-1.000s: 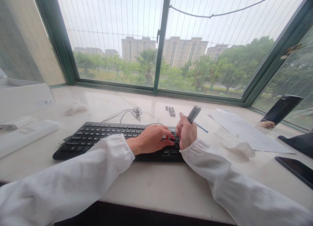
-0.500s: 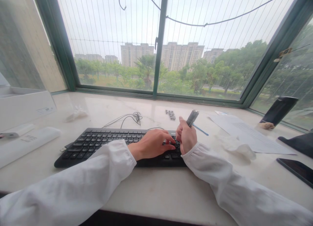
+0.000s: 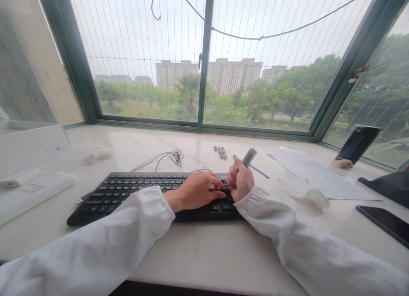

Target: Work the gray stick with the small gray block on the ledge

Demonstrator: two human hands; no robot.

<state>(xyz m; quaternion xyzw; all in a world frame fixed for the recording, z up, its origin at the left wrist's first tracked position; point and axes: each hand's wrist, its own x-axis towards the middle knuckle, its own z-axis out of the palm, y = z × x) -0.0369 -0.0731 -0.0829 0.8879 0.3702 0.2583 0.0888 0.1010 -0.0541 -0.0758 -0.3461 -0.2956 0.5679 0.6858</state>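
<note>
A black keyboard (image 3: 105, 198) lies on the pale counter in front of me. My left hand (image 3: 200, 189) rests over its right part, thumb and forefinger apart with their tips down at the keys. Close beside it, my right hand (image 3: 242, 180) is closed around a dark grey tool (image 3: 249, 157), whose upper end sticks up out of the fist. The tool's lower end is hidden by the hand, so its kind is unclear. Behind the keyboard sits a small group of loose keycaps (image 3: 220, 152).
A thin cable (image 3: 175, 156) is coiled behind the keyboard. Right of my hands are a blue stick (image 3: 260, 171), a crumpled tissue (image 3: 308, 194), a paper sheet (image 3: 326, 176) and a phone (image 3: 385, 223). At left stand a white box (image 3: 33, 146) and a long white object (image 3: 38, 195).
The whole view has shifted slightly, so things appear a little lower and further left. The tool in my right hand tilts a bit differently; both hands stay at the same keys.
</note>
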